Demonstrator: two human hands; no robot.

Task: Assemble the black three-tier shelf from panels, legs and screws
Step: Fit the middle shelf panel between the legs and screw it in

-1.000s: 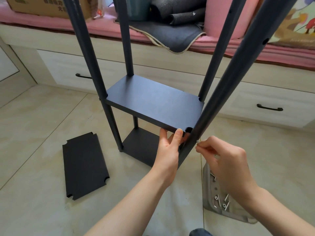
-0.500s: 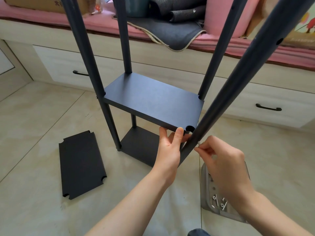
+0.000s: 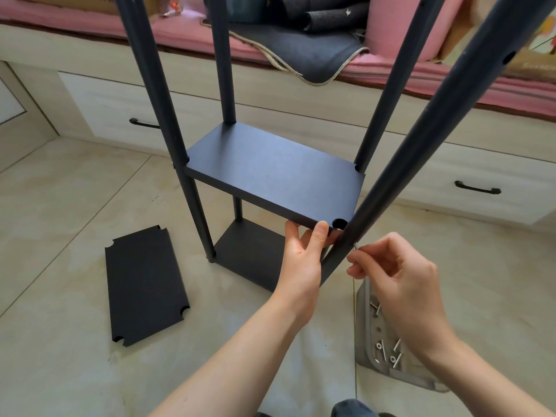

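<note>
Floor: pale beige tile floor (image 3: 60, 224) with thin grout lines, running from the near edge to the bench at the far side
Far side: a built-in bench (image 3: 301, 115) of light wood with two drawers carrying dark handles, one far left (image 3: 143, 124) and one far right (image 3: 477, 188); a pink cushion (image 3: 186, 31) lies along its top, with a dark blanket (image 3: 304, 52) hanging over the front edge
Shelf frame: four black legs rise from the bottom panel (image 3: 249, 254); the middle panel (image 3: 270, 173) sits between them at mid height
Near right leg: the leg (image 3: 421, 145) leans across the view, beside the notched near right corner of the middle panel
Left hand: the left hand (image 3: 304, 257) grips the near edge of the middle panel at that corner, thumb on top and fingers curled under
Right hand: the right hand (image 3: 400, 275) pinches a small silver screw (image 3: 356, 245) in its fingertips, its tip touching the near right leg just below the panel
Spare panel: a loose panel (image 3: 144, 284) lies flat on the floor, left of the frame
Tray: a grey tray (image 3: 365, 350) on the floor near right, with loose screws (image 3: 388, 353) inside, partly hidden by the right wrist
</note>
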